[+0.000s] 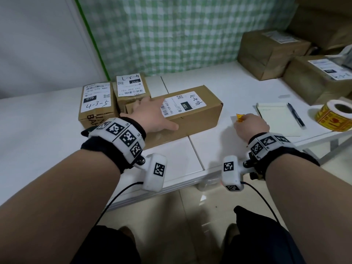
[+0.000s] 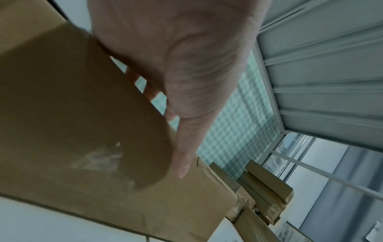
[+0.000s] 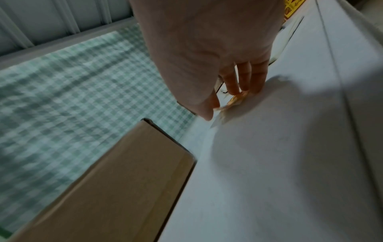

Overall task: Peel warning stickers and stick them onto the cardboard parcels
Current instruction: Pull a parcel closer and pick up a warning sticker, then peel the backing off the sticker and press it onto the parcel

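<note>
On the white tabletop [image 1: 219, 149], a flimsy yellow warning sticker [image 1: 240, 117] pinched in right hand [image 1: 251, 126] fingers, best kept by its edge; left hand [image 1: 154, 116] flat, fingers spread, on the stiff long cardboard parcel [image 1: 194, 119].

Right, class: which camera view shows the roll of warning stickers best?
The head view. The roll of warning stickers lies whole at the table's right edge, its core and yellow labels plain. The right wrist view catches only a yellow sliver at the top edge, past the right hand. In the left wrist view I cannot find it.
</note>
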